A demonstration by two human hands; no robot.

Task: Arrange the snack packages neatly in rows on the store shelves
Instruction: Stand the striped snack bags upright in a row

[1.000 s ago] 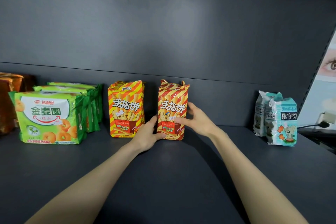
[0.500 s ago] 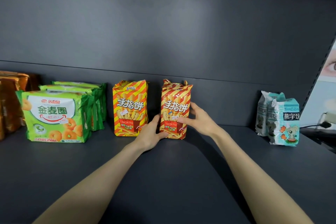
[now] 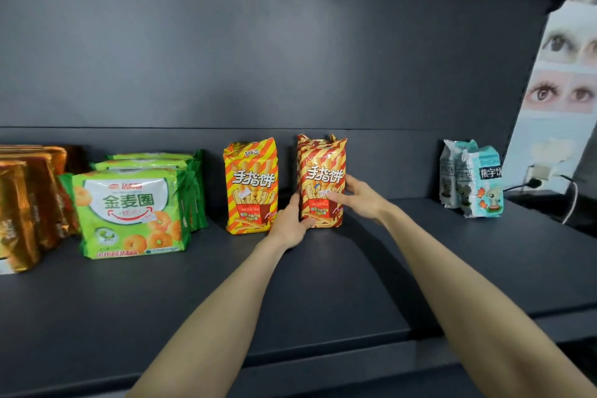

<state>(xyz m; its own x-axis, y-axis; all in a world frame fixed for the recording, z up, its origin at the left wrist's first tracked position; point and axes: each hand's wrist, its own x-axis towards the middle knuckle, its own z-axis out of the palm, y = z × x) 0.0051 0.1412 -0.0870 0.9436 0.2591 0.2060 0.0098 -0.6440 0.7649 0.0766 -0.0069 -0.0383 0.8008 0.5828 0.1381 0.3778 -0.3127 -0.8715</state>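
Unmoved, hands (image 3: 326, 207) clasp striped packet (image 3: 321, 181).

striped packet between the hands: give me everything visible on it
The red-striped packet is a glossy foil-like bag with red and yellow diagonal stripes, white Chinese lettering, a fries picture and a crimped top. It stands upright on the dark shelf, apart from the yellow-orange twin on its left. The left hand grips its lower left edge; the right hand holds its right side, fingers across the front.
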